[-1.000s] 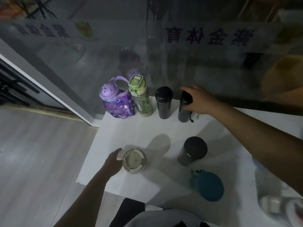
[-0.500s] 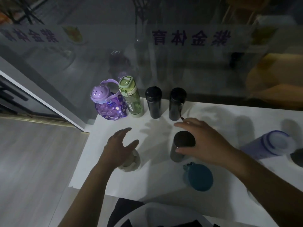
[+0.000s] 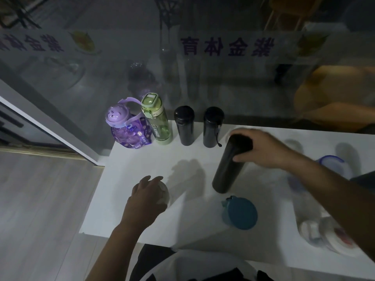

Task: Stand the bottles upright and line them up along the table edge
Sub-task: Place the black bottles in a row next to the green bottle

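Along the far edge of the white table [image 3: 142, 163] stand a purple cat-lid bottle [image 3: 126, 128], a green bottle [image 3: 157, 118] and two black flasks [image 3: 184, 125] [image 3: 212, 126]. My right hand [image 3: 257, 148] is shut on the top of a dark grey flask [image 3: 227, 169], which is lifted and tilted. Near the left front, my left hand [image 3: 147, 199] grips a cream-lidded bottle [image 3: 165, 196] from above and hides most of it. A blue-lidded bottle [image 3: 239, 212] stands upright near the front.
A glass wall with printed characters rises right behind the row. At the right lie a clear bottle with a blue-rimmed lid [image 3: 332, 165] and a white-capped bottle [image 3: 316, 230], partly behind my right forearm. The table's left edge drops to a wooden floor [image 3: 40, 199].
My right hand closed on the dark grey flask, lifted it and carried it toward the back row. My left hand settled over the cream-lidded bottle.
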{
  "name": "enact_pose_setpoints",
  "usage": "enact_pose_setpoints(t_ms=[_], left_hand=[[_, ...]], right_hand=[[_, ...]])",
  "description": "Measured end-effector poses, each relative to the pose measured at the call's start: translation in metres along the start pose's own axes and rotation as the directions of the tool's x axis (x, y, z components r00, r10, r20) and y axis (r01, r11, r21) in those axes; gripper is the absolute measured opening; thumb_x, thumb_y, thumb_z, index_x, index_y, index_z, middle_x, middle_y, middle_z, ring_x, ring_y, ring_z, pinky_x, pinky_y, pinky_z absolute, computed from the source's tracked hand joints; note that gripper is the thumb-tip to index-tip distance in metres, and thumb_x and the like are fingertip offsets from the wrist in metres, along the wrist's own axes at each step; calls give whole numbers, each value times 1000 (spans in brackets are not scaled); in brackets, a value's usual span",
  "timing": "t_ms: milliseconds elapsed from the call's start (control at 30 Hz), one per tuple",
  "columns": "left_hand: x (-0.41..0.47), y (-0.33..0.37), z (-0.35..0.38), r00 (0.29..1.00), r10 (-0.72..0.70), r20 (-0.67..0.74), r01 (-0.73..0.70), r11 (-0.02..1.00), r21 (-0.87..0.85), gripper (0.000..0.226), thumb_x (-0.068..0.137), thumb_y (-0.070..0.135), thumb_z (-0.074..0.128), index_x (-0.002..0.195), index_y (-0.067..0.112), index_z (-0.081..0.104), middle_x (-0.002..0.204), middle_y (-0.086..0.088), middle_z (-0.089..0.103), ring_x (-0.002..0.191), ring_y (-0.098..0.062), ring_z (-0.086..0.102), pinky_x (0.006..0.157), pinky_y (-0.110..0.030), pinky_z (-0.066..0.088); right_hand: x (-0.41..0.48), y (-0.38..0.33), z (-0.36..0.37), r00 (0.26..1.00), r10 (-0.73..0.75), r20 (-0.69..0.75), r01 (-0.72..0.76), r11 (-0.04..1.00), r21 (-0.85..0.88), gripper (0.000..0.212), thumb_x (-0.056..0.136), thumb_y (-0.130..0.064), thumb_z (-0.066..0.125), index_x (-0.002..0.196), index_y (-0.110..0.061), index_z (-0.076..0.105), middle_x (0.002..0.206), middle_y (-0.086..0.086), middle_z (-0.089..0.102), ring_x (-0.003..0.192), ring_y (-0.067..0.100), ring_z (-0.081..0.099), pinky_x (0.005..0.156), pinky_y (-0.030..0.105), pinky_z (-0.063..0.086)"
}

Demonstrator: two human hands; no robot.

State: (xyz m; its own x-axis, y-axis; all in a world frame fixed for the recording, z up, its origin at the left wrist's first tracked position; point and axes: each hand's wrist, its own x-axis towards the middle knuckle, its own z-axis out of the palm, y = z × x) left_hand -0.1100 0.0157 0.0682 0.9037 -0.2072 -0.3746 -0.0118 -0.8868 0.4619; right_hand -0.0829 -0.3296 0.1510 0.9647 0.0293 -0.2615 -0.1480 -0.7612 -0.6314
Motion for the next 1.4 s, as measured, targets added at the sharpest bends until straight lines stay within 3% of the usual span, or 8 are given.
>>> enact_pose_setpoints(t_ms=[167,400,733,933,1133,1300,1400], left_hand=[[-1,-3,3,999,18,-36,-17,1000,12,72,75,21,70,137,40,38,147,5,32,131,-28,38,90,-44,51],[3,-2,0,1000,10,2,-10,996,84,78,73,23,75,139,40,36,150,4,29,132,-27,37,88,-38,52],[4,2,-7,997,21,73,-30,991,127,82,72,21,72,140,43,32,153,6,22,136,-25,31,89,-38,52],[6,-1,-14,987,64,147,-85,986,142,90,70,17,73,143,43,28,153,7,19,136,-24,29,88,-38,51],[8,-9,-21,970,164,180,-196,965,175,84,68,20,71,138,42,30,139,10,31,122,-21,38,80,-34,52],[19,-8,-27,956,202,212,-245,948,203,79,65,26,73,132,42,33,129,9,38,111,-20,43,78,-35,50],[31,-1,-30,943,251,221,-294,936,192,80,64,28,74,132,42,34,129,7,39,110,-22,45,78,-35,49]], right_hand=[[35,12,-34,991,54,-119,-49,998,43,64,67,-16,84,123,-27,57,117,-5,59,111,18,55,97,38,47],[71,32,-31,957,33,-287,-46,998,-37,67,69,-14,82,129,-25,53,130,7,58,116,30,55,96,42,48],[85,44,-23,957,79,-278,-87,996,-16,72,73,-13,80,137,-20,48,135,11,53,121,32,52,95,33,43],[89,41,-27,969,119,-217,-125,992,-13,81,75,-12,79,144,-20,38,145,12,44,130,31,45,105,35,38],[83,28,-26,964,168,-208,-174,985,-15,80,77,-14,78,145,-18,36,144,15,42,127,32,46,94,26,36],[49,10,-19,928,168,-332,-163,986,41,63,75,-31,77,131,-26,49,126,8,56,111,26,58,86,28,42],[6,2,1,875,182,-449,-150,983,105,63,80,-29,75,136,-25,46,132,1,51,113,16,53,94,27,41]])
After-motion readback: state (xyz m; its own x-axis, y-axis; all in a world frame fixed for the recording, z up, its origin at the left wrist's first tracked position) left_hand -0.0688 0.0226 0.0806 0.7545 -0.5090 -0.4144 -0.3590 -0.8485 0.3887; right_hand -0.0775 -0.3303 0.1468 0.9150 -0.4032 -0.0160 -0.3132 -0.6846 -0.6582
